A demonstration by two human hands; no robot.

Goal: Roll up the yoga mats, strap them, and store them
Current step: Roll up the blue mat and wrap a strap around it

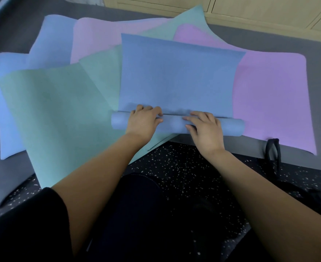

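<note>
I see blue mat [174, 72] part-rolled over green mat [61, 110], purple mat [269, 101] | my left hand [144, 121] curls over roll | my right hand [206, 128] presses it | black strap [273, 150] nearby

Seen from the wearer's own eyes: two forearms, bare from elbow to wrist, each ending in a bare hand, the left hand [143, 121] and the right hand [206, 129]. A loose black short sleeve [23, 224] covers the left upper arm at the lower left corner. Between the arms, a leg is clad in dark, near-black trousers [135, 205].
</note>
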